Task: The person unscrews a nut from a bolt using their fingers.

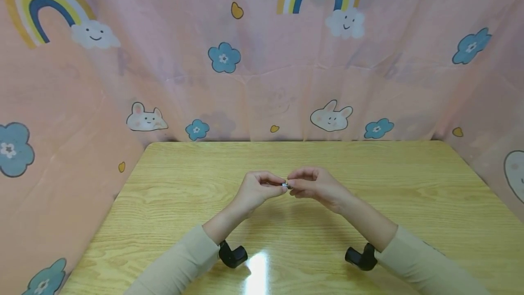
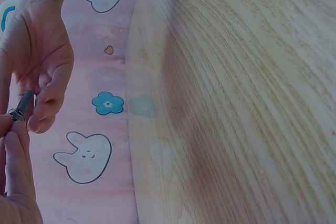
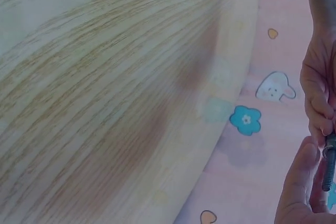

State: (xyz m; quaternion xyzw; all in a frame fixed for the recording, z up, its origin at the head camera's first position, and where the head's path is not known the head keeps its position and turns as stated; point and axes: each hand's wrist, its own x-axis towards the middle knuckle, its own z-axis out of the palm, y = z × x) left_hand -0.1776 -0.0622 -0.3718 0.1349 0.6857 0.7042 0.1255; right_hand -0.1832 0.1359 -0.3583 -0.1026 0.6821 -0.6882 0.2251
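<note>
A small metal bolt point(image 2: 25, 102) with a threaded shaft is held up over the table between both hands. My left hand point(image 1: 255, 191) pinches its thicker end, where a ring-like part, perhaps a nut or washer, shows beside the fingertips. From there the threaded shaft point(image 3: 329, 169) points into my right hand point(image 1: 317, 188), whose thumb and curled fingers close in around the bolt near that ring. The fingertips hide part of the bolt, and the exact right-hand contact is hard to see.
Both hands are above a wood-grain table point(image 1: 184, 163). Behind it and at both sides hangs a pink curtain point(image 1: 262, 94) printed with rainbows, flowers and rabbits. Black devices point(image 1: 233, 256) are worn at both wrists, below the beige sleeves point(image 1: 184, 256).
</note>
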